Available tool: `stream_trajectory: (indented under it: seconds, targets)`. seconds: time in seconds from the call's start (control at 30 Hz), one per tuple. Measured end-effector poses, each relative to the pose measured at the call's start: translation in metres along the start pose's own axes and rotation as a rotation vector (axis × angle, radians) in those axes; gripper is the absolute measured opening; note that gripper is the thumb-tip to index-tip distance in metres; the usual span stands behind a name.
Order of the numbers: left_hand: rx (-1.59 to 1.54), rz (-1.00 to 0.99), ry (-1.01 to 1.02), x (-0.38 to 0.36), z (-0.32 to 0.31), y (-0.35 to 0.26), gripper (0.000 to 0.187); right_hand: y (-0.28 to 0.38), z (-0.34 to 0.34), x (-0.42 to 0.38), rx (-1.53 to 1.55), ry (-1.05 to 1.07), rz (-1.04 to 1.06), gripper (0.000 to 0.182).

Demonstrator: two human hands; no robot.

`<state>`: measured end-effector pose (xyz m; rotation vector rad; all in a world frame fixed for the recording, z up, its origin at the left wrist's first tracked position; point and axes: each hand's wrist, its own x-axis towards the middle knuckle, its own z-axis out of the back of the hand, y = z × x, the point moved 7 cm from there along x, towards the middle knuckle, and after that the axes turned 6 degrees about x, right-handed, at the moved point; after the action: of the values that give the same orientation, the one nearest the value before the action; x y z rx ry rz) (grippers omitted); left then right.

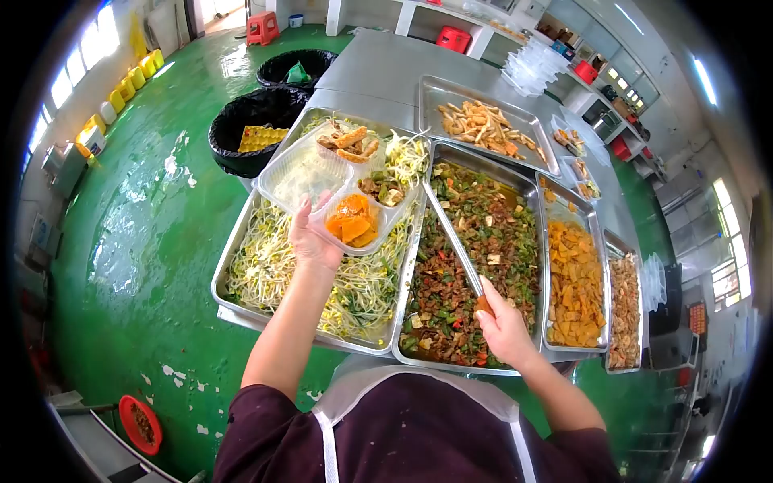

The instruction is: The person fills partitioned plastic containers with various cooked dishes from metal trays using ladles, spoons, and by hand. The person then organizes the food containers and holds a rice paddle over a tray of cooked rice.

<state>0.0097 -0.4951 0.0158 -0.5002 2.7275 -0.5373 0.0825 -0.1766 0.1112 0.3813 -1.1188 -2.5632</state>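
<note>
- Two hands at work over a row of steel food trays on the counter (pixel 378 72).
- Left hand (pixel 312 237) is cupped under a clear compartment meal box (pixel 338 181), fingers spread along its near edge, holding it level above the bean sprout tray (pixel 241 274) so spills drop back into food.
- Box already has orange pumpkin-like pieces (pixel 353 225), fried pieces at the far end and a bit of green stir-fry; the big compartment looks empty (glare makes that hard to be sure).
- Right hand (pixel 503 322) is closed round the handle of a long metal serving spoon (pixel 452 233), fingers wrapped tight; the spoon's far end reaches up toward the box, over the edge of the pepper-and-meat stir-fry tray (pixel 483 241).
- Box is held just beside that tray, so the spoon's travel is short.
- Further right: tray of orange chunks (pixel 576 282), then a browner dish (pixel 624 310); fried strips tray (pixel 483 125) behind.
- Black-lined bins (pixel 258 121) on the green floor, left of the counter.
</note>
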Motion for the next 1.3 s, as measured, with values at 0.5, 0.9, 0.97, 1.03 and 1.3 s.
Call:
stream_trajectory:
  seconds: [0.5, 0.9, 0.97, 1.03, 1.3]
  targets:
    - [0.063, 0.152, 0.002, -0.012, -0.012, -0.009, 0.074, 0.044, 0.033, -0.021, -1.058, -0.288, 0.353, 0.062]
    - [0.104, 0.146, 0.06, -0.002, 0.012, -0.027, 0.062, 0.06, 0.048, 0.009, -1.006, -0.354, 0.4, 0.06]
    - [0.077, 0.154, 0.078, 0.001, 0.018, -0.029, 0.063, 0.059, 0.047, 0.003, -1.053, -0.333, 0.418, 0.06]
    - [0.053, 0.156, 0.075, -0.001, 0.02, -0.03, 0.064, 0.06, 0.046, -0.006, -1.087, -0.299, 0.399, 0.06]
    - [-0.001, 0.168, 0.039, -0.003, 0.026, -0.026, 0.066, 0.053, 0.044, -0.021, -0.87, -0.257, 0.313, 0.058]
